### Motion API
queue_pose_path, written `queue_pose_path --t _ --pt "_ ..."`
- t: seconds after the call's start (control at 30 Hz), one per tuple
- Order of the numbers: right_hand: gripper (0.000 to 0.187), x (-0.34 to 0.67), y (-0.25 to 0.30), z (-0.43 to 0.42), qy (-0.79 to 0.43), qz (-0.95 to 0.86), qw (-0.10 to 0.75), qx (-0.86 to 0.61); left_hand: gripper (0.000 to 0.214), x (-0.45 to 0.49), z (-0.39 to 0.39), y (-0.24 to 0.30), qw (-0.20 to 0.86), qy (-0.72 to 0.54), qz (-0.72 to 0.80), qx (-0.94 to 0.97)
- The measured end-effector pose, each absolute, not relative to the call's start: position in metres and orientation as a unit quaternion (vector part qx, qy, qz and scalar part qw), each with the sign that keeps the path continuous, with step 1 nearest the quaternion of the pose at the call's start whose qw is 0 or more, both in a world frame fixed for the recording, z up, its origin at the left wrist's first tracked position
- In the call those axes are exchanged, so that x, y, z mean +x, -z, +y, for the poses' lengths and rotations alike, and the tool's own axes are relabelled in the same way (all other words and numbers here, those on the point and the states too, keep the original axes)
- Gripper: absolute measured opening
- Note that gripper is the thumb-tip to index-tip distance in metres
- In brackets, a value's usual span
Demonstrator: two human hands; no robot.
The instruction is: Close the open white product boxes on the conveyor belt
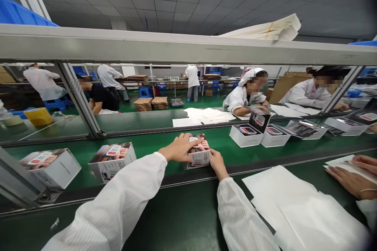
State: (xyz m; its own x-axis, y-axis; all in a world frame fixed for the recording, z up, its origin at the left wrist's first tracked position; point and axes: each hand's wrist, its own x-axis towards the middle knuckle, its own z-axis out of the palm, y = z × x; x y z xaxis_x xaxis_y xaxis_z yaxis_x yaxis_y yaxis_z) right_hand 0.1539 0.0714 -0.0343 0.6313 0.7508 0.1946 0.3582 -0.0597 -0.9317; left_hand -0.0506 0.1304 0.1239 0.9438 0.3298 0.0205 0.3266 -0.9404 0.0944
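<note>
Small white printed carton (198,158), a photo of a hand on its top, clamped between both hands on a green conveyor belt (165,143). Left hand (178,148) over the carton's top, fingers (190,139) close together and curled down onto it. Right hand (217,162) at the near right corner, fingertips pressed against the carton, partly hidden behind it. White striped sleeves (118,200) on both forearms, reaching back toward the camera.

Just left of the hands, a similar closed carton (112,161), and well apart, another (50,168), both on the belt. To the right and farther along, open white boxes (247,135) with dark lids raised. Lower right, white sheets (294,208) on a dark green bench, and at the edge of view, a co-worker's hands (350,176) on paper.

Beyond the belt, a metal rail (176,43), then loose papers (203,115) and co-workers in white gowns (246,96) at a further bench.
</note>
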Motion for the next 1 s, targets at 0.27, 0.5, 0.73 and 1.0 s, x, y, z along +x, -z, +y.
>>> queue_pose_path --t 0.27,0.5,0.73,1.0 --pt "0.037 0.155 0.041 0.070 -0.209 -0.387 0.566 -0.697 0.095 -0.089 0.154 -0.131 0.069 0.029 0.215 0.974" --pt "0.039 0.152 0.038 0.065 -0.210 -0.361 0.593 -0.689 0.092 -0.116 0.163 -0.126 0.101 0.021 0.214 0.971" --pt "0.039 0.148 0.036 0.066 -0.193 -0.367 0.604 -0.680 0.090 -0.143 0.173 -0.119 0.128 0.017 0.245 0.961" --pt "0.045 0.149 0.035 0.065 -0.193 -0.371 0.587 -0.693 0.082 -0.156 0.142 -0.113 -0.009 -0.126 0.237 0.963"
